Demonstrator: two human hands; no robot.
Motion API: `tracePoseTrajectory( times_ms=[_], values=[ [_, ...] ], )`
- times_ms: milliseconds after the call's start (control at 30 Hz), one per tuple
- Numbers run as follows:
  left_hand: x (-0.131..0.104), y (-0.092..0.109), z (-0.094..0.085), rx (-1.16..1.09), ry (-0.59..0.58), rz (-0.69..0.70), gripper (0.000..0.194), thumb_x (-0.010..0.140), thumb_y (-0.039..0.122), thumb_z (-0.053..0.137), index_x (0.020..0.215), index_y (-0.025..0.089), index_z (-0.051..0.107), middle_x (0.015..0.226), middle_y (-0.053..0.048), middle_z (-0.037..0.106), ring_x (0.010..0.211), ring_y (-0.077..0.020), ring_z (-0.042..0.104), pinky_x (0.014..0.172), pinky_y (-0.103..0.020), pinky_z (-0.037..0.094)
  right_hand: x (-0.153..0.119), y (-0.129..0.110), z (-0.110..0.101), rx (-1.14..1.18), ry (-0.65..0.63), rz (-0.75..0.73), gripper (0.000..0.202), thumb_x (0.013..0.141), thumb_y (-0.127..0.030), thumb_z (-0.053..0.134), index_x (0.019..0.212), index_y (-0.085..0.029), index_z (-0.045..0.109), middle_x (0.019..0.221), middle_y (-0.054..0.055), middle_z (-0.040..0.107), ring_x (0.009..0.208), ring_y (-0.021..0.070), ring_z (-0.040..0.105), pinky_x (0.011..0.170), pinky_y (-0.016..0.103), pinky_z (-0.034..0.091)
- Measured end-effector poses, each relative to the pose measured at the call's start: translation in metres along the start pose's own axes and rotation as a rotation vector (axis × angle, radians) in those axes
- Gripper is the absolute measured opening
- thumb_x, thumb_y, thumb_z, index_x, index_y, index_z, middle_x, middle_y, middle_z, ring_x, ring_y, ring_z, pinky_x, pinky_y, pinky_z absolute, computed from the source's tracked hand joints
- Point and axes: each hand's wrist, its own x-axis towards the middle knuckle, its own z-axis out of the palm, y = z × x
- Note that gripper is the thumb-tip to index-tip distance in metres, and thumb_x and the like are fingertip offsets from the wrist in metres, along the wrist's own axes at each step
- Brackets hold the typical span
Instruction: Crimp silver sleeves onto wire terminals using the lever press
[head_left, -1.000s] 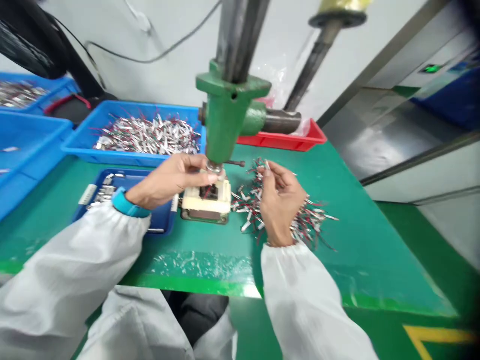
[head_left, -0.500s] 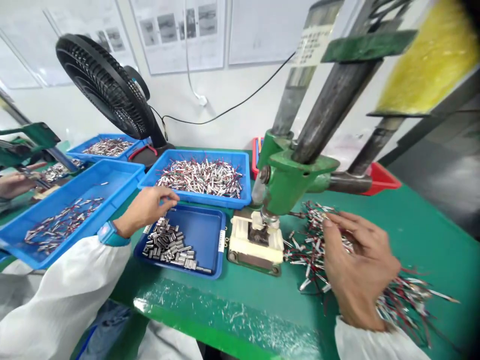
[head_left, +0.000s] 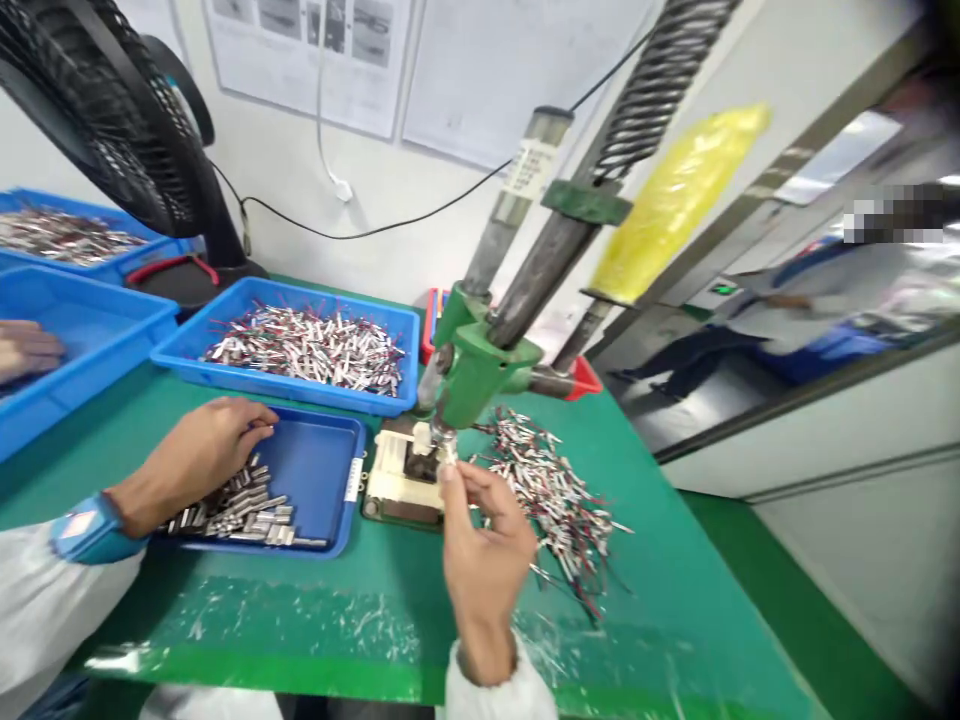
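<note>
A small whitish piece is sitting just below the head of a green press, where your right grip is pinching it between thumb and fingers beside the press's cream base. Your left grip is hovering over the left side of a dark blue tray, fingertips drawn together above metal sleeves; whether they are holding one, you cannot tell from this angle. A white label is marking the tray's right wall, its print too small to read. To the right, wired parts are spreading across the green tabletop; behind the tray, more are filling a blue bin. A sticker on the press's upright tube is carrying several lines of characters, too blurred to make out. Posters on the wall are showing photographs with no legible wording. At far left, another person's hand is reaching into a second blue bin, while a green sign is glowing beyond the window.
</note>
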Motion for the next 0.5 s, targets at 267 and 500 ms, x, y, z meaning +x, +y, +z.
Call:
tracePoseTrajectory(
  times_ms=[267,500],
  values=[
    [-0.005,0.059,0.008,-0.578,0.049,-0.152,0.043,0.086,0.063,0.066,0.101,0.024,0.075,0.104,-0.008,0.078,0.091,-0.0298,0.076,0.082,-0.041,0.064,0.006,-0.003,0.018,0.172,-0.254,0.323,0.039,0.085,-0.054,0.069,0.075,-0.016,0.064,0.062,0.003,0.067,0.05,0.0141,0.059,0.047,0.022,0.046],
    [0.01,0.111,0.024,-0.878,0.028,-0.119,0.037,0.082,0.051,0.079,0.103,0.02,0.074,0.099,-0.009,0.08,0.095,-0.0256,0.076,0.091,-0.039,0.064,0.008,0.011,0.018,0.022,-0.28,0.322,0.044,0.085,-0.058,0.064,0.065,-0.019,0.057,0.056,0.002,0.062,0.047,0.014,0.056,0.047,0.023,0.042]
  ],
)
